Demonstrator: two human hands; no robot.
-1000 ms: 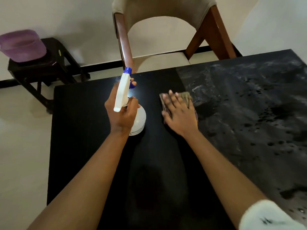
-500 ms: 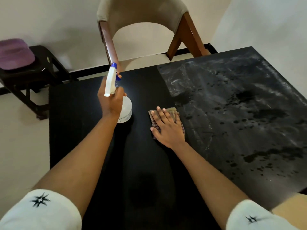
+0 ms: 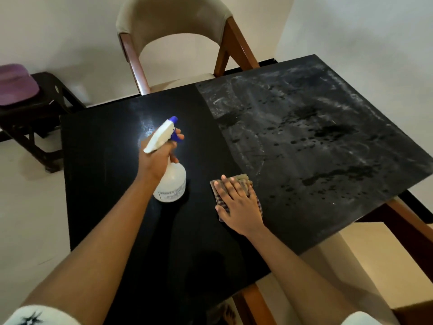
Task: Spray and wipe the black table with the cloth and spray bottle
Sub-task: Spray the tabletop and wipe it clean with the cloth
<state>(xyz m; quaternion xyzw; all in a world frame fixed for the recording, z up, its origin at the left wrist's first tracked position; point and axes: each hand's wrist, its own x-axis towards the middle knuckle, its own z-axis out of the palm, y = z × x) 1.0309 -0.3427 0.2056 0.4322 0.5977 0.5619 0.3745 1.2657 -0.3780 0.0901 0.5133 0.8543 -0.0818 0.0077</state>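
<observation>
Black table (image 3: 105, 184): right half smeared, spotted. White spray bottle (image 3: 172, 181) (blue nozzle) tilted over left half. Checked cloth (image 3: 243, 178) flat mid-table.

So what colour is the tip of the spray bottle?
Blue; the nozzle tops a white spray bottle, seen in the head view.

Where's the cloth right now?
In the head view, the cloth lies on the table under the right hand, right of the bottle.
</observation>
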